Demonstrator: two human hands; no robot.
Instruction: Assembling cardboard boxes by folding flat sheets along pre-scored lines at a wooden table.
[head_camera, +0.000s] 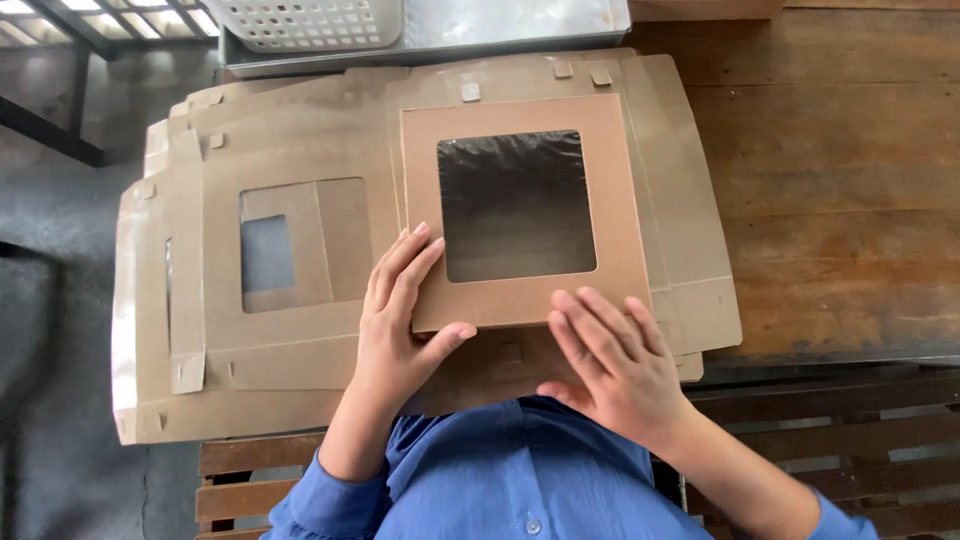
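- Brown cardboard box blank with a square clear-film window (520, 300) is lying flat on top of a pile of the same kind of flat die-cut blanks (270, 330), sitting toward the right side of the pile and close to the person's body.
- Left hand (400, 320) is on the blank's lower left corner: fingers spread flat over the top face, thumb hooked along the near edge. Looks like a light pinch on the edge, not a full grip.
- Right hand (615, 360) is open and flat, fingers pressed down at the blank's lower right edge. It's holding nothing, just resting on the card.
- As for progress, I'd say it's barely begun. The top blank is still totally flat, with no walls up, no tabs tucked and no folded box anywhere in view.
- Pile underneath looks pretty thick, and another window cutout (305, 245) shows on the left, so plenty of blanks are left, by my guess.
- Whole pile sits on a dark wooden worktop (830, 180) and hangs over its left edge. A grey metal tray (520, 30) with a white perforated plastic basket (300, 20) in it sits at the far end.
- Blue shirt sleeves (500, 480) show at the bottom.
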